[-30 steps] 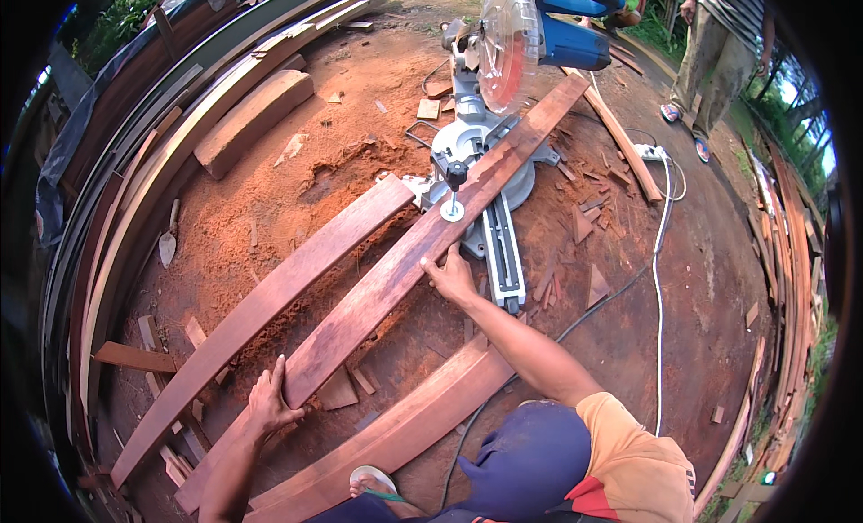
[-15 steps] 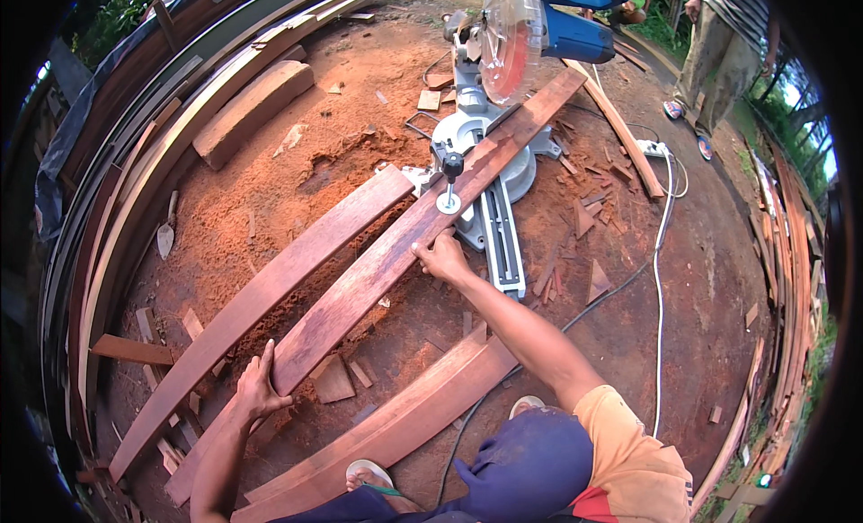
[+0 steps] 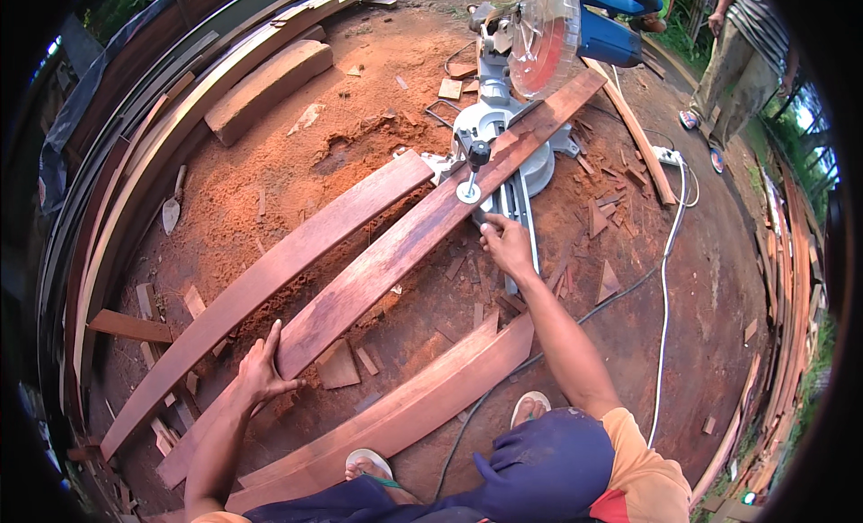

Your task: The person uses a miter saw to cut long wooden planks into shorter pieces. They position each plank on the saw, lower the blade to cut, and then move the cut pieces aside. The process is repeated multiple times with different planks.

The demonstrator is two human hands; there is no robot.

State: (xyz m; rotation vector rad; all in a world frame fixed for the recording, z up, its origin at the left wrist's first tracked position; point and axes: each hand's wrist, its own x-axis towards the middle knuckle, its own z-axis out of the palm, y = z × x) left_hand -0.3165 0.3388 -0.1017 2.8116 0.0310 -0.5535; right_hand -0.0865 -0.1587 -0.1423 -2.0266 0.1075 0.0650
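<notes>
A long reddish-brown plank point(image 3: 378, 258) runs diagonally across the bed of a sliding mitre saw point(image 3: 490, 119). A black-knobbed hold-down clamp point(image 3: 467, 191) presses on its top face. My left hand point(image 3: 262, 368) spans the plank's near end, thumb at one edge and fingers at the other. Just below the clamp, my right hand point(image 3: 509, 248) has its fingers curled at a dark part by the plank's edge; what they grip is mostly hidden. The saw's blade and clear guard point(image 3: 545, 38) are raised above the plank.
Another plank point(image 3: 270, 285) lies left of the first, and thick boards point(image 3: 422, 397) lie by my feet. Offcuts point(image 3: 337, 366), sawdust and a trowel point(image 3: 173, 202) are on the ground. A white cable point(image 3: 665, 316) runs at right. Another person point(image 3: 742, 65) stands far right.
My right hand has left the plank's edge and moved up toward the clamp and saw base. My left hand stays on the plank. The whole view has shifted slightly.
</notes>
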